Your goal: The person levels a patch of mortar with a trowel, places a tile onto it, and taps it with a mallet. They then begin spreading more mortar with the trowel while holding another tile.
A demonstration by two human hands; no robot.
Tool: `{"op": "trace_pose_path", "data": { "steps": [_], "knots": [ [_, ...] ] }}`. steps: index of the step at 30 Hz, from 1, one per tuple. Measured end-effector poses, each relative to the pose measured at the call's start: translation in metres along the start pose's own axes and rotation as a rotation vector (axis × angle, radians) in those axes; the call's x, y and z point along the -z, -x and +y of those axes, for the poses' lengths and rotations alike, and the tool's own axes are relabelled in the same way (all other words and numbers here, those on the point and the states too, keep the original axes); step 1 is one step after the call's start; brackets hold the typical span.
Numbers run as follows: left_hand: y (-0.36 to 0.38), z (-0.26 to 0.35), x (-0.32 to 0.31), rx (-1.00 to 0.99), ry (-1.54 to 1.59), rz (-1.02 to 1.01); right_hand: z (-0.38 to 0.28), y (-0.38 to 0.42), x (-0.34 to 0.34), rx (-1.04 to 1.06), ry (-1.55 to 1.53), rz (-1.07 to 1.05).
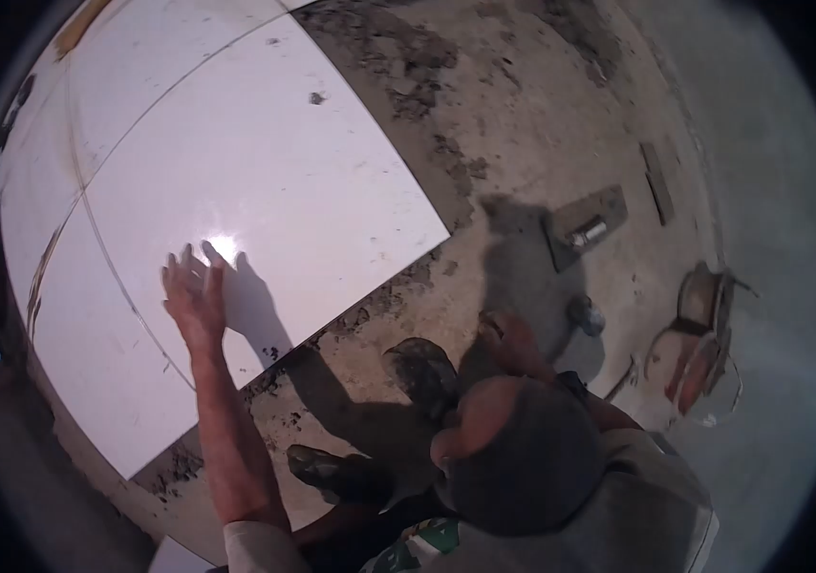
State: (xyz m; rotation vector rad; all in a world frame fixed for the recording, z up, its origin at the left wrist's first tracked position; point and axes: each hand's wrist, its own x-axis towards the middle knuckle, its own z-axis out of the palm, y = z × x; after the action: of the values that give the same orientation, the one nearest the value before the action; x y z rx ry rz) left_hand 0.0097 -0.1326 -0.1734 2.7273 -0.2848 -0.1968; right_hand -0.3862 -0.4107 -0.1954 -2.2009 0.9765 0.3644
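Note:
My left hand point(197, 291) reaches up from the bottom edge, fingers spread and palm down over a large white tile point(332, 191). It appears to rest on the surface and casts a shadow to its right. Nothing is held in it. A bright reflection shines on the tile by the fingertips, and thin curved joint lines run between this tile and its neighbours. My right hand is not in view. Another person, seen from above in a dark cap point(527, 468), crouches at the lower right; that person's bare hand point(508, 339) hangs over the floor.
A flat trowel point(599, 224) with a light handle lies on the dusty floor, near a dark strip point(656, 186). A bucket-like container point(690, 358) stands at right. Dark shoes point(422, 375) are by the tile's edge. Crumbly mortar point(398, 62) borders the tile.

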Motion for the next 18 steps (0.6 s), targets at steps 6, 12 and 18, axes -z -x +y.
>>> {"op": "trace_pose_path", "data": {
  "steps": [6, 12, 18],
  "knots": [
    [-0.066, -0.037, -0.031, -0.109, -0.169, 0.132, 0.052, 0.062, 0.030, -0.560, 0.291, 0.171],
    [-0.114, 0.009, -0.006, 0.058, -0.118, 0.065, 0.250, 0.073, -0.029, -0.706, 0.398, 0.177],
    [-0.122, 0.001, -0.029, 0.034, -0.164, 0.122, 0.143, 0.054, 0.028, -0.438, 0.651, 0.264]
  ]
}}
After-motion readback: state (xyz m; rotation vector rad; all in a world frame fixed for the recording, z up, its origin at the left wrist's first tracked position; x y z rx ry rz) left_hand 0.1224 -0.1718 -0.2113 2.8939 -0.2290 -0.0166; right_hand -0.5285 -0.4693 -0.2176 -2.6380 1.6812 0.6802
